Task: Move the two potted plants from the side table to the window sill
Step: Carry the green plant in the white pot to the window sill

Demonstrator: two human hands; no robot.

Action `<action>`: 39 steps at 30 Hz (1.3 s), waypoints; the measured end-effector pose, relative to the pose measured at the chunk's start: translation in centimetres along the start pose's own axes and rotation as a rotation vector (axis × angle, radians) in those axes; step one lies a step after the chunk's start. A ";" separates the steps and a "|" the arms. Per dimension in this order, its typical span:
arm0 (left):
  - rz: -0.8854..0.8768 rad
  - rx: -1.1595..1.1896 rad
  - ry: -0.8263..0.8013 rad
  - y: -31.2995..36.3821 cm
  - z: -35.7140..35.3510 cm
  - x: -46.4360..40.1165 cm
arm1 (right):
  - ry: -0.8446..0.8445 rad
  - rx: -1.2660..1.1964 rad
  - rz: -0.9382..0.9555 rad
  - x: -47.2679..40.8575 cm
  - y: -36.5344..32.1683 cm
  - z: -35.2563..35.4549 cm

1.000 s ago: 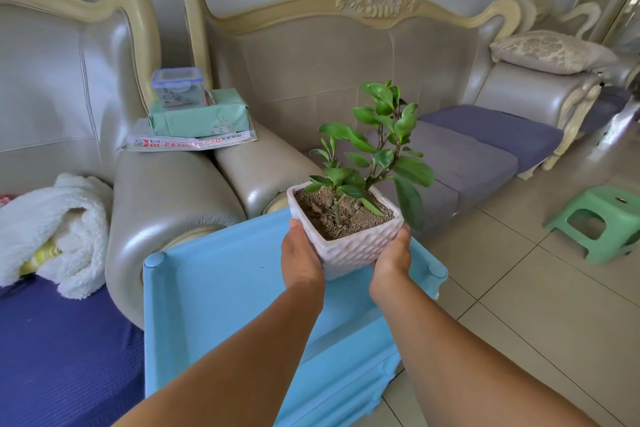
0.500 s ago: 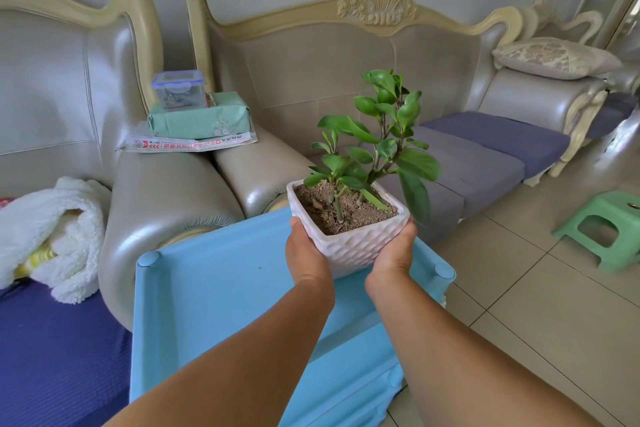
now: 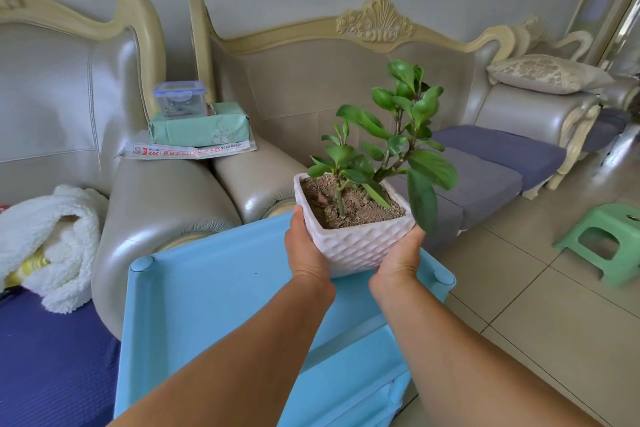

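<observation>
A white square textured pot (image 3: 360, 243) with brown soil and a small green leafy plant (image 3: 398, 142) is held in the air above the light blue side table (image 3: 214, 305). My left hand (image 3: 306, 246) grips the pot's left side. My right hand (image 3: 398, 256) cups its right side and underside. The pot is upright, over the table's far right part. No second pot and no window sill are in view.
Beige leather sofas (image 3: 166, 204) stand behind the table, with a tissue pack and plastic box (image 3: 180, 102) on the armrests. A white blanket (image 3: 45, 236) lies at left. A green stool (image 3: 606, 239) stands on the tiled floor at right.
The pot has risen a little and shifted slightly right in both hands. The view has tilted, so the table and sofas sit lower in frame.
</observation>
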State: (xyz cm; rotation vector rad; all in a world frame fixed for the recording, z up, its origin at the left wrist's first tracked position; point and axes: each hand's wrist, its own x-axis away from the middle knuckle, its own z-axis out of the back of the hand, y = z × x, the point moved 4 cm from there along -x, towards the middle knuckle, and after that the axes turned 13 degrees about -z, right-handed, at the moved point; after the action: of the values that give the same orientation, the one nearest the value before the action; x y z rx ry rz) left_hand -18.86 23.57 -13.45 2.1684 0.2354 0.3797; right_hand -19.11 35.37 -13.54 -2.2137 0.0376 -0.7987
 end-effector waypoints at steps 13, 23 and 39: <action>0.109 0.099 -0.008 0.5 0.8 -0.8 | -0.155 0.124 -0.032 -0.8 0.8 -0.9; 0.085 0.098 0.025 1.5 0.6 -0.6 | -0.155 0.146 -0.014 0.9 -0.3 -2.3; 0.044 0.039 -0.002 10.6 -2.1 1.9 | -0.221 0.153 -0.113 7.2 -4.3 -7.5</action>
State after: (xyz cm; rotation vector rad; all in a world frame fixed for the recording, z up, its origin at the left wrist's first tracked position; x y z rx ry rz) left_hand -17.50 19.59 -3.34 2.2156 0.1955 0.4006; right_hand -18.39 31.55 -2.95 -2.1587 -0.2503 -0.5914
